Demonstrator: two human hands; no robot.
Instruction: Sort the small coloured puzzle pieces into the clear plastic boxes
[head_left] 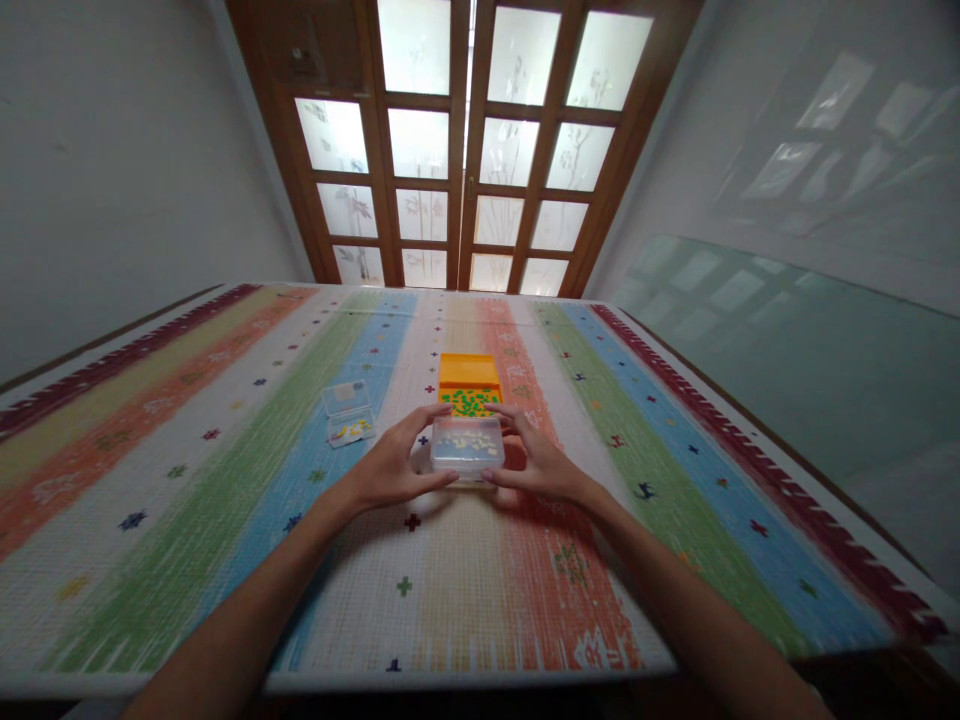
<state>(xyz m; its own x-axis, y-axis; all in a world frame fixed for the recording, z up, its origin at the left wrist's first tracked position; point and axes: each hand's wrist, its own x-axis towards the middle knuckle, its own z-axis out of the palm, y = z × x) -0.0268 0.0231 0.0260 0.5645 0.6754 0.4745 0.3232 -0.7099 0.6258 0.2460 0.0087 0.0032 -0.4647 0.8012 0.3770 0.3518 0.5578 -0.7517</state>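
Note:
Between my two hands is a clear plastic box (pixel 468 450) with its lid down and small pale pieces inside. My left hand (pixel 397 458) grips its left side, thumb at the near edge and fingers at the far edge. On the right side my right hand (pixel 538 460) holds it the same way. Just beyond stands an open orange box (pixel 469 370), its lid tipped back, with many small green pieces (pixel 471 403) in it. To the left sits an open clear box (pixel 348 400) holding a few yellow and white pieces (pixel 352 430).
A striped, patterned tablecloth (pixel 360 590) covers the table. Wooden doors with frosted panes (pixel 457 140) stand past the far edge. White walls (pixel 127 150) rise on both sides, and a pale green glass-like panel (pixel 787 370) leans along the right.

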